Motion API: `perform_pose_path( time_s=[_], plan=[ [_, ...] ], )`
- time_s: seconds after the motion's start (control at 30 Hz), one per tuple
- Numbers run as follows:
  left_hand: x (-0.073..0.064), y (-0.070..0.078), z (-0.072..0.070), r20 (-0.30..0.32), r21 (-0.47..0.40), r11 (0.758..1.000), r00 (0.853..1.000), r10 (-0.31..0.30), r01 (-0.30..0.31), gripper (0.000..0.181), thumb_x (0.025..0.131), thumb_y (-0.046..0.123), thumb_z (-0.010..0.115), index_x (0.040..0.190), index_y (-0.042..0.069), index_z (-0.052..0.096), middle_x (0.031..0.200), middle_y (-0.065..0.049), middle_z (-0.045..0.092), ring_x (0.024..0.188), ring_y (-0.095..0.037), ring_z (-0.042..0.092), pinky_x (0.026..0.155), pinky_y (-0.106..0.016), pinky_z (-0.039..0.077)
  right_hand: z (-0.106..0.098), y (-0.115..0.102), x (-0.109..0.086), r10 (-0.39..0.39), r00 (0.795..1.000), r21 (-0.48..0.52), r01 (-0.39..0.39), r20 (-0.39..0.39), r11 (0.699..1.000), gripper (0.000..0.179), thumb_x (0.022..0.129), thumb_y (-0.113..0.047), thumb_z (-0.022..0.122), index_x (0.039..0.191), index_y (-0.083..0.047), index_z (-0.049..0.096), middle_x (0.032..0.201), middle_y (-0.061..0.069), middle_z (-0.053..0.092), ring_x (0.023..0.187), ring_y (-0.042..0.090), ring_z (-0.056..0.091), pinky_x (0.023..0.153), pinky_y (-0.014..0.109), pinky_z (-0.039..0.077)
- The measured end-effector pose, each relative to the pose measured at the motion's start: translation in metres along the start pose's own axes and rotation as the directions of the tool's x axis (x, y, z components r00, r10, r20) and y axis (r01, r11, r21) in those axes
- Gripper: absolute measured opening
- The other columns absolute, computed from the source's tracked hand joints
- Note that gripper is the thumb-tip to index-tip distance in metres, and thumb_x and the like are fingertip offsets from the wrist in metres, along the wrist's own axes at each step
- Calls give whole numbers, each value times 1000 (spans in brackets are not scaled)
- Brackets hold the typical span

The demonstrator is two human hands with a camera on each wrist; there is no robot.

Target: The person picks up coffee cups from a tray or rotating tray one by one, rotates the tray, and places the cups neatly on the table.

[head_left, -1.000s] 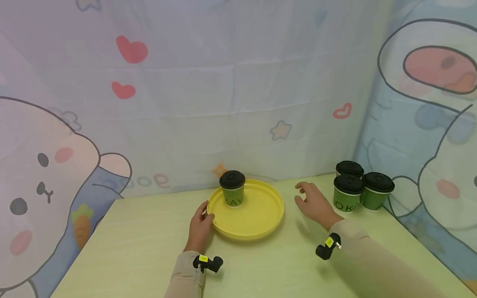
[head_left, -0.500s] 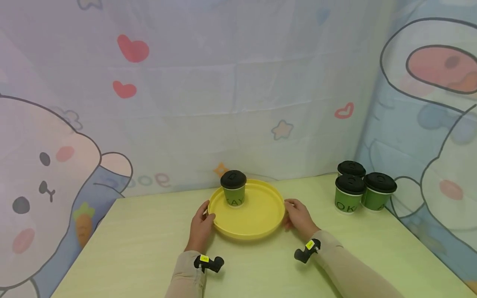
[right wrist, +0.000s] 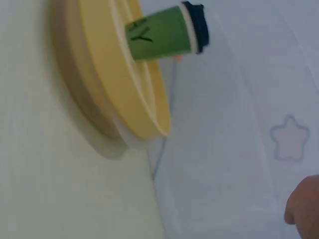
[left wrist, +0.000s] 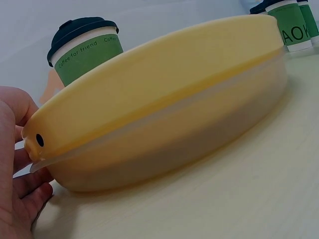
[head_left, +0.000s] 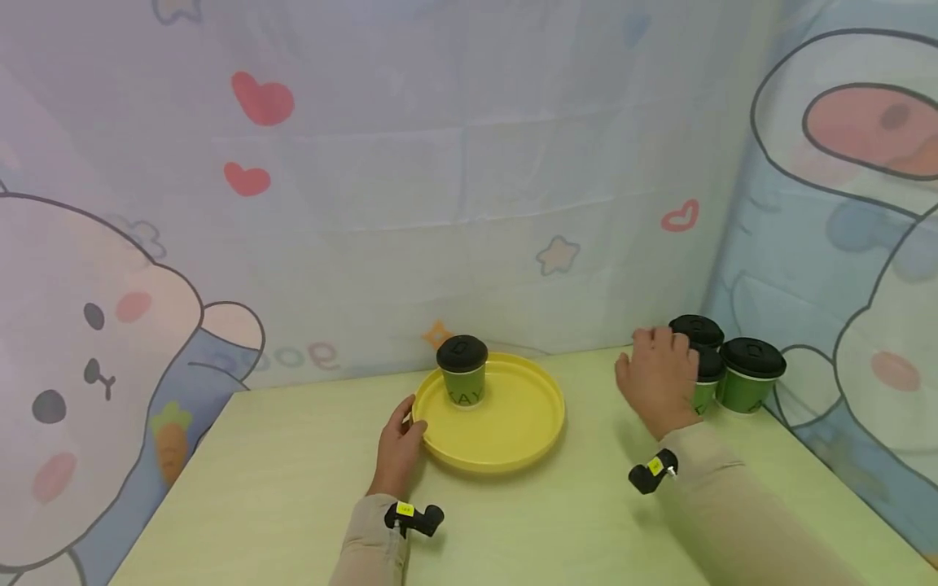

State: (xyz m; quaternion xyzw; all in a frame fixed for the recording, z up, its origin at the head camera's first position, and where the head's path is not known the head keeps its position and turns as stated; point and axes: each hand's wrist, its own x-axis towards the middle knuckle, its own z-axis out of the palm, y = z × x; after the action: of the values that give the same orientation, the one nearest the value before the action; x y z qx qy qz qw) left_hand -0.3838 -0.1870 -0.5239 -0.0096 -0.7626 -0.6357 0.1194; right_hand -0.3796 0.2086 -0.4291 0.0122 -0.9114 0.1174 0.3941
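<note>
My left hand holds the left rim of a round yellow tray, fingers curled at its edge. In the left wrist view the fingers bend around the tray's side, by a small dark hole. On the tray stands a green paper cup with a black lid, upright near the left back. At the right, my right hand is over the nearest cup of a group, partly hiding it, fingers spread and relaxed. Beside it stand another green cup and a back cup, mostly hidden.
The pale table meets a patterned cloth backdrop behind the tray and another cloth side on the right. Small black cameras sit on both wrists.
My right hand first came to the tray's right rim, then left it and moved right to the cups. My left hand stays at the tray's left rim; the tray and its cup keep their place.
</note>
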Motion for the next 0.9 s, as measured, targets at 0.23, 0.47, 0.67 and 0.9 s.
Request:
perform_pose_path(
  time_s=[0.23,0.47,0.67,0.9],
  plan=[
    [0,2,-2,-12,25,1000,1000,-12,13,59,100,14,53,157,13,39,161,-10,35,140,-35,45,110,-49,41,-16,46,3,142,966,-80,-127,217,989,28,92,-13,51,94,15,53,104,39,46,93,59,42,77,69,37],
    [0,5,-1,-13,21,1000,1000,-14,14,59,100,14,52,157,11,38,162,-10,34,141,-35,43,112,-49,40,-14,54,-1,60,982,-80,-46,178,996,29,92,-11,61,104,15,56,110,38,50,100,58,48,81,68,43],
    [0,6,2,-8,9,1000,1000,-17,17,59,100,14,53,157,12,38,162,-10,35,139,-34,45,111,-49,41,-15,59,-4,-35,985,-105,53,169,993,30,92,-7,64,108,18,58,110,37,53,107,52,46,98,63,38],
    [-1,4,1,-5,0,1000,1000,-20,20,59,100,14,54,157,13,39,162,-9,35,139,-33,45,111,-48,41,-19,59,-9,17,989,55,-25,149,998,27,96,-3,56,116,15,58,120,36,47,109,52,44,94,62,41]
  ],
)
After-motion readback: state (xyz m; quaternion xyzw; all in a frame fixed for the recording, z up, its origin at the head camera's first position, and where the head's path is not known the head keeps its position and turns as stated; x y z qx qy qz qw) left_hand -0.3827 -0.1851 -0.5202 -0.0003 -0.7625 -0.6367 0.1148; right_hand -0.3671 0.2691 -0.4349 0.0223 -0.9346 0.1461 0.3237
